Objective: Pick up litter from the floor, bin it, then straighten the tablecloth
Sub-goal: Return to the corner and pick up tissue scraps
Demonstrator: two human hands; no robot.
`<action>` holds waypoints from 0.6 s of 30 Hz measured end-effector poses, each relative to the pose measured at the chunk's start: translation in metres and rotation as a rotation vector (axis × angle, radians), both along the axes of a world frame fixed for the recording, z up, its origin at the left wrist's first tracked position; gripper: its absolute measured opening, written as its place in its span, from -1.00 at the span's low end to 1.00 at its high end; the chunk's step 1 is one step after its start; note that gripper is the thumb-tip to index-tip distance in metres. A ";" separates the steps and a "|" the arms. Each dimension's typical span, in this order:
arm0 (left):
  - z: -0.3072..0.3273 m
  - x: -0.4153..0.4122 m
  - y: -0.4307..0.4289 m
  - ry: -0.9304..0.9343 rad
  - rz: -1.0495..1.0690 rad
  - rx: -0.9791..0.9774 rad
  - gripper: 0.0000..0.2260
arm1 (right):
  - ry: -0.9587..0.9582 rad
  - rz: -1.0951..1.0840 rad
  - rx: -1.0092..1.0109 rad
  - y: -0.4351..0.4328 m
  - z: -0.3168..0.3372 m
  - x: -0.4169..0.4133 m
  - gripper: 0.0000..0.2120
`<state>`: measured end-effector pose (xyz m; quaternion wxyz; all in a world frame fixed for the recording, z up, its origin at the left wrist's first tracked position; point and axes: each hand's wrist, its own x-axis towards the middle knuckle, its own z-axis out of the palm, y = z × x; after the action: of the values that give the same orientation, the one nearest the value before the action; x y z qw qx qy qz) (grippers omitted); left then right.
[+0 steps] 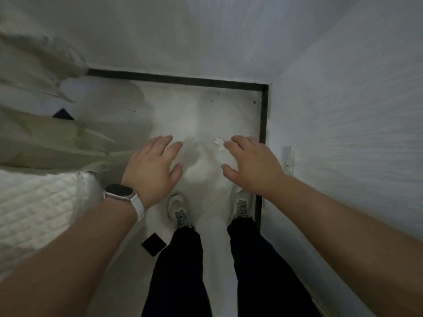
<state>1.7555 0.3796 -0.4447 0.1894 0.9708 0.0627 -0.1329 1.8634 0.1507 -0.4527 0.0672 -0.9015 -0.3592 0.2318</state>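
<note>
We see a crumpled bit of white paper [218, 144] on the smooth, pale floor [201, 115]. The green cloth [41, 143] looks soft and creased. The white cover [34, 207] is bumpy and quilted. Our watch [119, 192] has a shiny dark face and a white band.

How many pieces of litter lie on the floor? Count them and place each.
1: a crumpled white paper scrap on the pale floor, just beyond the right hand fingertips. More may be hidden under the hands or the cloth at left.

No readable text or labels anywhere.
</note>
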 end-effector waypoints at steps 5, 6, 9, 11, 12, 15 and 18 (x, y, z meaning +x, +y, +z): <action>-0.129 0.015 0.009 0.057 0.034 0.004 -0.53 | 0.040 0.026 -0.028 -0.006 -0.130 0.029 -0.45; -0.157 0.018 0.011 0.058 0.043 0.005 -0.53 | 0.048 0.043 -0.032 -0.007 -0.157 0.035 -0.45; -0.242 0.027 0.021 0.055 0.032 0.010 -0.52 | 0.071 0.103 -0.048 -0.008 -0.239 0.055 -0.43; -0.296 0.032 0.031 0.070 0.017 0.030 -0.51 | 0.059 0.143 -0.069 -0.006 -0.290 0.070 -0.41; -0.322 0.034 0.036 0.080 0.013 0.044 -0.51 | 0.051 0.163 -0.076 -0.004 -0.315 0.077 -0.41; -0.393 0.037 0.053 0.113 0.053 0.124 -0.55 | 0.038 0.275 -0.097 -0.001 -0.382 0.094 -0.40; -0.448 0.033 0.075 0.171 0.099 0.165 -0.52 | 0.038 0.420 -0.125 -0.001 -0.433 0.110 -0.38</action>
<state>1.7883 0.4543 -0.8923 0.1091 0.9640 0.1371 -0.2001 1.9739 0.1498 -0.8861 -0.0318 -0.8049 -0.5226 0.2794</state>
